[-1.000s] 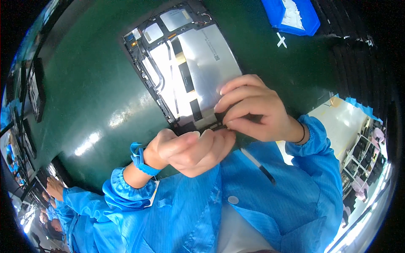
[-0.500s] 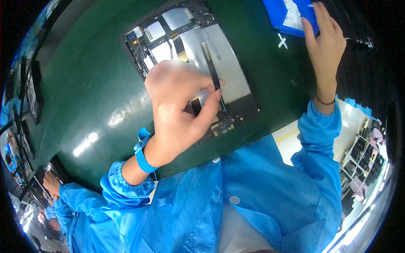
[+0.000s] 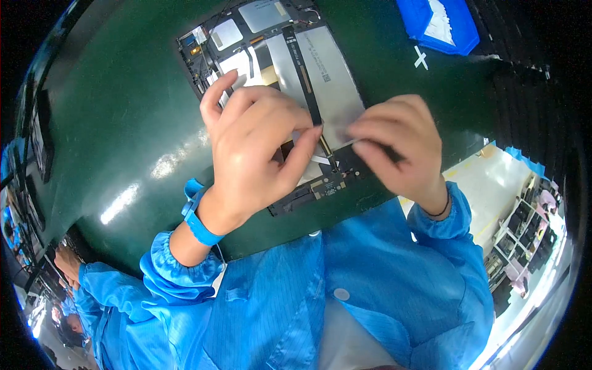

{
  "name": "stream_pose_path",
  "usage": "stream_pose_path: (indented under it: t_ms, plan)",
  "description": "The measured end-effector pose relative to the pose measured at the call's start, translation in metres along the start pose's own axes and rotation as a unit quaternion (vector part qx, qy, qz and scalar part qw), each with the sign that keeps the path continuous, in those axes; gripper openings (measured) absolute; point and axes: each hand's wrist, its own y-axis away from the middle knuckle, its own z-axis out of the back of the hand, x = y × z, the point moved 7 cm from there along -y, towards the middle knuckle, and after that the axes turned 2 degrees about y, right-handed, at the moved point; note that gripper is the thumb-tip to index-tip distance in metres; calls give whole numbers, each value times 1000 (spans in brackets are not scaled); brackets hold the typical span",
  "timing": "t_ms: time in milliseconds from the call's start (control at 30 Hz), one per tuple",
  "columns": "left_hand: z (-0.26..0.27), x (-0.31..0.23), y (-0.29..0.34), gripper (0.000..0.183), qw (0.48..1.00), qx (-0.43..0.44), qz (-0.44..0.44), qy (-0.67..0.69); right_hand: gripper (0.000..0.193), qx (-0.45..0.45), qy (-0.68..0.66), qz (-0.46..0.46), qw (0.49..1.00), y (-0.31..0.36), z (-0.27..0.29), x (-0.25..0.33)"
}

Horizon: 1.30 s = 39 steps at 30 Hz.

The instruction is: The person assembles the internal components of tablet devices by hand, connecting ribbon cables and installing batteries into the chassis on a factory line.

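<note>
An opened tablet (image 3: 293, 201) lies on the green table with its inside facing up. A long black ribbon cable (image 3: 306, 80) runs down its middle, beside a silver battery (image 3: 338, 77). At the cable's lower part, my left hand (image 3: 256, 139) pinches it between thumb and forefinger, the other fingers curled above the tablet. My right hand (image 3: 401, 145), blurred by motion, is over the tablet's right edge with thumb and fingertips together; a thin pale edge shows there, too smeared to name. Below the left fingertips a small white strip (image 3: 320, 160) is partly visible.
A blue bin (image 3: 461, 38) with white pieces (image 3: 439, 24) stands at the far right. A crossed pair of white strips (image 3: 420, 57) lies on the green table (image 3: 117, 135) nearby. At the lower left is another person's hand (image 3: 68, 262).
My right hand has come from the blue bin down to the tablet, its fingers closing. The ribbon cable now lies flatter and straighter along the battery. My left hand's outer fingers have spread slightly.
</note>
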Motion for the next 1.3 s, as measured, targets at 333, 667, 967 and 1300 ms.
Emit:
stream_pose_path:
  t_ms: [333,667,967,1300]
  plan:
    - [17,-74,64,11,851,-95,-512,-68,21,158,-20,61,985,-12,-24,28]
    - [11,-37,23,8,990,14,-136,-31,14,-181,275,-19,944,-38,74,-34]
    - [0,11,-3,11,995,27,91,-26,16,-43,159,168,972,-16,20,1]
    - [-6,10,-5,11,996,37,86,-11,20,13,75,89,993,26,-21,32]
